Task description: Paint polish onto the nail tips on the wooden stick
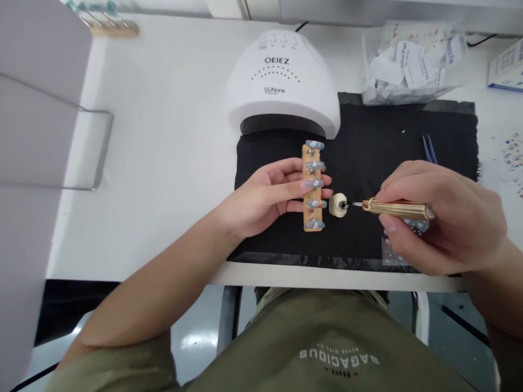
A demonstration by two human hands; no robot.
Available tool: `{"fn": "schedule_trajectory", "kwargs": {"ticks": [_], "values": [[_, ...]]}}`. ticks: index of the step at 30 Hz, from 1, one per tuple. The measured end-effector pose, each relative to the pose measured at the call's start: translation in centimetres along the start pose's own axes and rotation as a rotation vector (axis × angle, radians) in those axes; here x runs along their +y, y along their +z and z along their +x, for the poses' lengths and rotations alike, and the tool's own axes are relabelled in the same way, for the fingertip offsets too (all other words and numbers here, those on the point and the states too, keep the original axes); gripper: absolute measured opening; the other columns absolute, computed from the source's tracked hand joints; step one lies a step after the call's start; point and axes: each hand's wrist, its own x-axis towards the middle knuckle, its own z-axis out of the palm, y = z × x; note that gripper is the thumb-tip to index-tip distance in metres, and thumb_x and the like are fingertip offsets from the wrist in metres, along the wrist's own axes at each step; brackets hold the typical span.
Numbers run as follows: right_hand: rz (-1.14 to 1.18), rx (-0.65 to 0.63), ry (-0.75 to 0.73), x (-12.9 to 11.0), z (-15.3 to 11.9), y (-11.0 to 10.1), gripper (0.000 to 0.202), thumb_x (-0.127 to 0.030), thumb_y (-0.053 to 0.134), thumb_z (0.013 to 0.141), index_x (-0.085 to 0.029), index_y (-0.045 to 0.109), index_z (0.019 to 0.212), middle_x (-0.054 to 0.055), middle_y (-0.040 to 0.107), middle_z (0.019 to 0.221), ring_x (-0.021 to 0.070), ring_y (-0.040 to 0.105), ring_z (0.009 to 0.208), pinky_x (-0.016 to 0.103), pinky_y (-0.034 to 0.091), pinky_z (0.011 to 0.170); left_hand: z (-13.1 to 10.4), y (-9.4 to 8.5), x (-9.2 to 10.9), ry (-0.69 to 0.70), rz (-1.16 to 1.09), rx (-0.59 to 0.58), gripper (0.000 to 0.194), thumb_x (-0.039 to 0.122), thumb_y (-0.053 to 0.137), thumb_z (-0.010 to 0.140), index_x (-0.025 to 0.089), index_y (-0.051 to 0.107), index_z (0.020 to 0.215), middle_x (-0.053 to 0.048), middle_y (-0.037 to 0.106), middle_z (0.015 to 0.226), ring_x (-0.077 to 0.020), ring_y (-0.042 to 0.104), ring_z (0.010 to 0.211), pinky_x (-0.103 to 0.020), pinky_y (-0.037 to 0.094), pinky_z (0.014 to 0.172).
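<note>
My left hand (272,197) is closed on a narrow wooden nail stand (306,214), thumb on top and fingers underneath. Several grey-blue decorated nail tips (315,165) sit in a row along it. My right hand (445,218) pinches a gold ribbed brush handle (394,209) between thumb and fingers. The thin brush points left, its tip at the dark mouth of a small cream bottle (338,204). That bottle stands on the black cloth (278,245), just right of the stand.
A white nail lamp (281,71) stands behind the stand. At the back right is a clear box (373,97) of white packets. Blue tweezers (429,148) and a decoration sheet (394,253) lie near my right hand. Scattered bits (515,152) are at the far right.
</note>
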Motion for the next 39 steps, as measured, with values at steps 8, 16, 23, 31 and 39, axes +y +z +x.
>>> {"fn": "schedule_trajectory", "kwargs": {"ticks": [8,16,23,31,39], "values": [[-0.014,-0.015,0.012,0.2,-0.1,0.4,0.035,-0.012,0.071,0.084,-0.039,0.067,0.106,-0.003,0.07,0.084,0.0218,0.066,0.067,0.04,0.05,0.055,0.1,0.1,-0.1,-0.025,-0.037,-0.044,0.03,0.028,0.102,0.093,0.022,0.088,0.12,-0.01,0.089,0.134,-0.0234,0.091,0.107,-0.029,0.077,0.089],[-0.019,0.0,0.002,-0.3,0.1,0.5,0.032,-0.013,0.072,0.085,-0.038,0.065,0.104,-0.003,0.069,0.081,0.0217,0.063,0.065,0.04,0.047,0.053,0.1,0.2,-0.3,-0.068,-0.029,-0.108,0.03,0.028,0.1,0.096,0.02,0.087,0.122,-0.012,0.089,0.135,-0.0237,0.091,0.106,-0.03,0.076,0.087],[-0.082,-0.092,-0.008,-0.4,-0.3,0.1,0.029,-0.011,0.066,0.094,-0.032,0.059,0.113,0.001,0.067,0.09,0.0221,0.066,0.074,0.04,0.047,0.06,0.2,0.5,-0.3,-0.088,-0.054,-0.107,0.041,0.029,0.105,0.09,0.017,0.083,0.122,-0.013,0.089,0.136,-0.0208,0.09,0.103,-0.028,0.076,0.087],[-0.246,-0.205,-0.027,-0.6,0.2,0.6,0.015,-0.014,0.057,0.102,-0.025,0.066,0.108,0.005,0.075,0.094,0.022,0.07,0.08,0.036,0.046,0.059,0.4,0.3,-0.4,-0.095,-0.019,-0.14,0.043,0.032,0.104,0.092,0.017,0.081,0.125,-0.014,0.086,0.143,-0.0248,0.091,0.108,-0.04,0.077,0.1],[-0.307,-0.318,0.043,-0.5,0.3,1.3,0.017,-0.018,0.053,0.107,-0.02,0.07,0.109,0.006,0.077,0.094,0.0198,0.071,0.077,0.033,0.042,0.058,0.6,0.4,-0.4,-0.086,0.006,-0.14,0.043,0.033,0.104,0.091,0.017,0.08,0.124,-0.01,0.09,0.12,-0.0263,0.091,0.109,-0.04,0.077,0.098]]}}
